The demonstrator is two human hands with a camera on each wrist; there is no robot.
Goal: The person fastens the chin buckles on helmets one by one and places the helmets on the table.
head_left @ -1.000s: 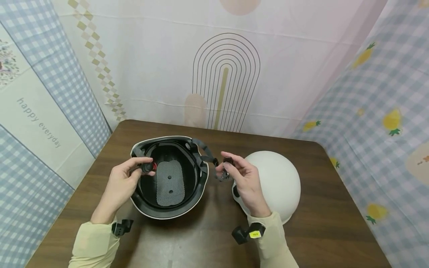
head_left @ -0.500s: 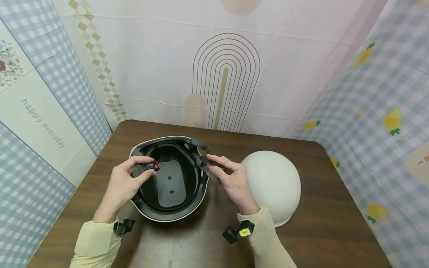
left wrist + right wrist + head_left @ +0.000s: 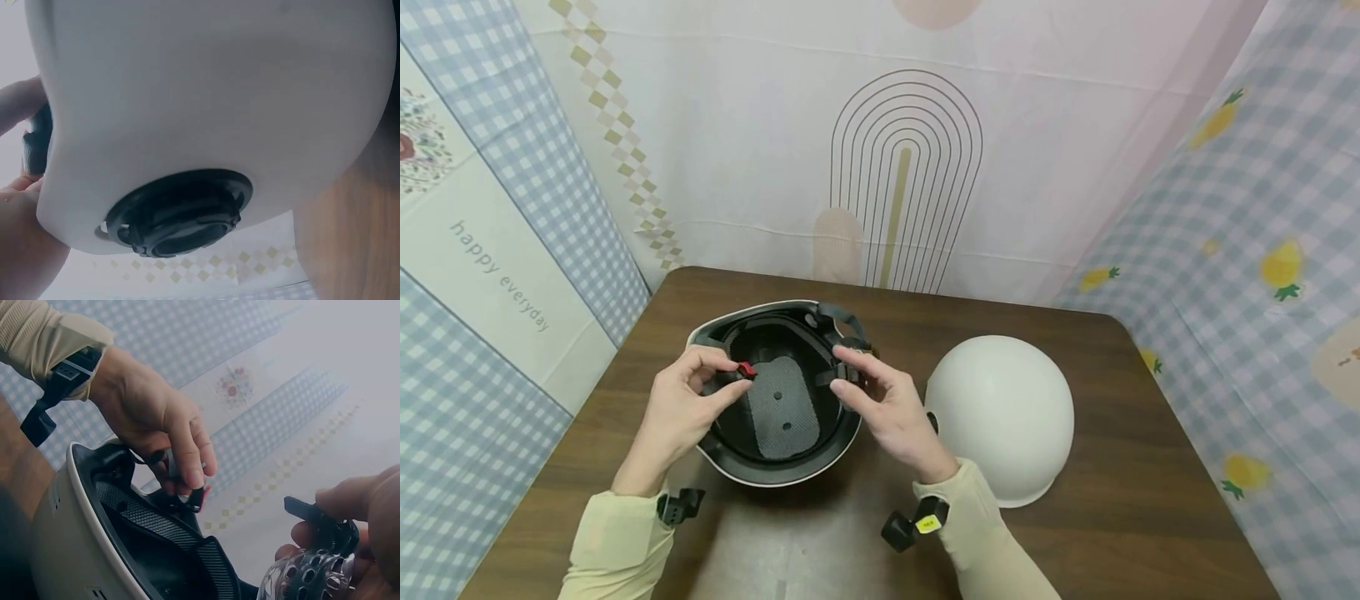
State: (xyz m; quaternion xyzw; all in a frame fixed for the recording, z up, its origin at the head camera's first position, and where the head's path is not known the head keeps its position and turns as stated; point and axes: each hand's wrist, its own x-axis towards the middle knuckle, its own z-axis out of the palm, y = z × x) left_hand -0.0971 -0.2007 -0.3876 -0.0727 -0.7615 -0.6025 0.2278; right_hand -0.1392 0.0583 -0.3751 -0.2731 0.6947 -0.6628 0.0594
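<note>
An upturned white helmet (image 3: pixel 775 479) with a black lining sits on the table's left half. Over its left rim my left hand (image 3: pixel 677 412) pinches a black buckle end with a red edge (image 3: pixel 200 497) between thumb and fingers. At the opposite rim my right hand (image 3: pixel 891 412) holds the other strap's black buckle end (image 3: pixel 334 534), and a clear perforated chin cup (image 3: pixel 309 578) hangs at that strap. A gap separates the two buckle ends above the lining. In the left wrist view the helmet's white shell, with a black round fitting (image 3: pixel 181 215), hides most of my left hand.
A second white helmet (image 3: pixel 1000 417) lies dome up just right of my right hand. Both helmets rest on a brown wooden table (image 3: pixel 1120 500). A patterned cloth (image 3: pixel 737 150) hangs behind the table's far edge, with checked cloths at both sides.
My right hand has moved left with its buckle end and strap, from beside the second helmet to the upturned helmet's right rim. My left hand has stayed nearly in place; its buckle end has turned slightly.
</note>
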